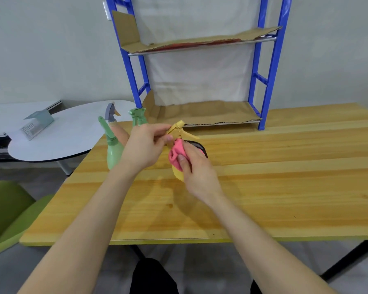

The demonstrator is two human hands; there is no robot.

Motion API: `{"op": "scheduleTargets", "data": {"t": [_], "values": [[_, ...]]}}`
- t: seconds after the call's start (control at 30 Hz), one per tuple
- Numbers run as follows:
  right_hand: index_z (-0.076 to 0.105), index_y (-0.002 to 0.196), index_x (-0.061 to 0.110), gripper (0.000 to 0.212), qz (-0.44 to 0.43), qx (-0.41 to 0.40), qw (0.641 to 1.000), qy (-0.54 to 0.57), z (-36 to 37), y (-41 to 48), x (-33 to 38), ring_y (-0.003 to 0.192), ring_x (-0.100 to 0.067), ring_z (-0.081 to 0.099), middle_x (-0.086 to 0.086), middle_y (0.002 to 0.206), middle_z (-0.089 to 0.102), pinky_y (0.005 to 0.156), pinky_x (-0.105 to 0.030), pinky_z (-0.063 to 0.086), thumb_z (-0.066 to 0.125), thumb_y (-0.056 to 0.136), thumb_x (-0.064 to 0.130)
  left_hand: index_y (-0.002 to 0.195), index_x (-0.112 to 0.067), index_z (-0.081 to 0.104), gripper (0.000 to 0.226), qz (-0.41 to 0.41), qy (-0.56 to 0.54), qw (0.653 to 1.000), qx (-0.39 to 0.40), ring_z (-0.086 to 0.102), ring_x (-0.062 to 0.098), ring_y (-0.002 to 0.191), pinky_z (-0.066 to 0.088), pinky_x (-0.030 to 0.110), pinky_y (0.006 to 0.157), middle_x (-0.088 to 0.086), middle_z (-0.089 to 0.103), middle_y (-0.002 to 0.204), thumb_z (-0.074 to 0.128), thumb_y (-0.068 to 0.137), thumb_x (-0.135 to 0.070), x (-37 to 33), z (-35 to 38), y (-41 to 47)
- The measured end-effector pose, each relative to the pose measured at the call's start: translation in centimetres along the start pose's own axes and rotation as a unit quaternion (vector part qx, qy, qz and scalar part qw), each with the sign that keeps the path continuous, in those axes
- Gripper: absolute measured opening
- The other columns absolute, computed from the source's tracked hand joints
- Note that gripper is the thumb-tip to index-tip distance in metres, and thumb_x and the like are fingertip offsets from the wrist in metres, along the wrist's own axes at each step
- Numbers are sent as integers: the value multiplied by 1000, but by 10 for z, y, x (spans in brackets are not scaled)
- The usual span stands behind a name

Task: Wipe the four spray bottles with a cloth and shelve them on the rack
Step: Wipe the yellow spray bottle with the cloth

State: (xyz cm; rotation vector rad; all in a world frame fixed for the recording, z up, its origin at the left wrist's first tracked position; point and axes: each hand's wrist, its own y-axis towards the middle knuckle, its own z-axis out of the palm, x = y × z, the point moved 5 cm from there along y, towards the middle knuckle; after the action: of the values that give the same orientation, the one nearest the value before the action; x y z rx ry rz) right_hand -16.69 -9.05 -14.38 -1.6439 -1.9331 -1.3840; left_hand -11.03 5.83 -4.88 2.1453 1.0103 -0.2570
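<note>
Nearest the camera: dark trousers at the bottom edge of the view, both bare forearms reaching forward over the near edge of the wooden table [263,187]. A green chair [6,209] stands off the table's near-left corner.

Mid-table, left of centre: the yellow spray bottle [177,176] is held tilted, clear of the surface. The left hand [145,145] grips its trigger head, fingers curled round the neck, with the nozzle pointing right. The right hand [198,170] presses the pink cloth [175,152] against the bottle's shoulder, thumb pinning the cloth down, fingers wrapped round the far side. A dark, rounded object [202,148] lies on the table just behind the right hand; what it is cannot be told.

Left edge of the table: a green spray bottle [114,149] stands near that edge. Behind it, toward the far-left corner, a peach spray bottle [110,113] with a grey-blue head; its body is partly hidden. A second green spray bottle [139,115] stands just right of it, only its head showing above the left hand.

Far edge: the blue rack [272,77] stands on the table. Its lower shelf and upper shelf each carry a cardboard liner [210,115]; no bottle on either.

Beyond the left edge: a white round table [72,132] with a grey box [38,124] on it.
</note>
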Motion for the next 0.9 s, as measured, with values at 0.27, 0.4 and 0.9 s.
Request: {"op": "scheduleTargets", "data": {"t": [0.27, 0.4, 0.9], "values": [[71, 130, 28, 30, 182, -88, 978, 55, -51, -20, -49, 88, 4, 67, 16, 99, 73, 80, -33, 54, 45, 115, 34, 98, -17, 62, 27, -78, -67, 994, -46, 75, 2, 76, 58, 20, 74, -14, 81, 79, 85, 92, -30, 9, 9, -1], [54, 153, 34, 39, 23, -136, 980, 145, -81, 5, 1, 121, 20, 56, 23, 140, 64, 99, -11, 43, 44, 116, 24, 95, -15, 65, 28, -69, -109, 991, -42, 77, 5, 79, 61, 25, 78, -11, 81, 80, 90, 88, -26, -1, 30, 7], [66, 111, 29, 20, 70, -136, 984, 93, -88, 5, -34, 79, -13, 64, -2, 91, 73, 75, -43, 51, 48, 114, 38, 105, -16, 68, 23, -48, -94, 994, -9, 73, 20, 87, 58, 28, 84, -9, 82, 83, 86, 92, -21, -7, 34, 3]]}}
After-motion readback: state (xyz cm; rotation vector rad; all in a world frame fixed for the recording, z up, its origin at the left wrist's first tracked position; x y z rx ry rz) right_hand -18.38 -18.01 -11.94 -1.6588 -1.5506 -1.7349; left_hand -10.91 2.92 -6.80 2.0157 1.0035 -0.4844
